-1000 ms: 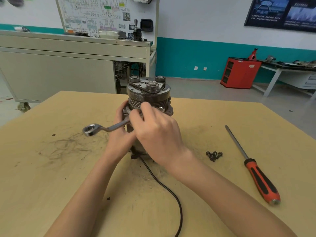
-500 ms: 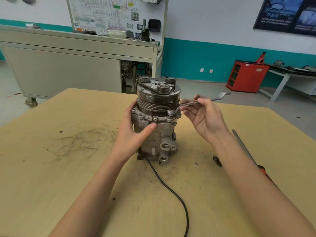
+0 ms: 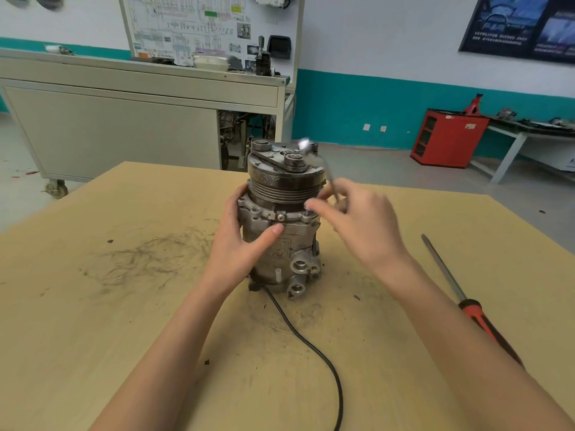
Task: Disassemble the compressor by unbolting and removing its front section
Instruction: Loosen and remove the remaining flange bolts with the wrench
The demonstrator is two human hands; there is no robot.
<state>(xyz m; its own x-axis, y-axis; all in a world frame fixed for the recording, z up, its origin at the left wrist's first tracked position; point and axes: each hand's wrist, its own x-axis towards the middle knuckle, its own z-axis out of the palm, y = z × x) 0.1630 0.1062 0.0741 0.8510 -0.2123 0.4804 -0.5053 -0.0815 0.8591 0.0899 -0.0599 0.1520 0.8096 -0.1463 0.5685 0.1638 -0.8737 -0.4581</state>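
The compressor (image 3: 281, 185) stands upright at the middle of the tabletop (image 3: 124, 306). The left hand (image 3: 238, 244) grips its 9 o'clock side, fingers curled round the body. At 3 o'clock, the right hand (image 3: 365, 227) pinches a blurred wrench (image 3: 329, 177) slanting toward 12 o'clock.

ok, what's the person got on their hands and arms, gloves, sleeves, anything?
Nothing worn. The left hand and right hand are ungloved. The left forearm and right forearm are bare, with no sleeve in view. No watch, ring or wristband shows. The right hand is motion-blurred, so fine detail there is uncertain.
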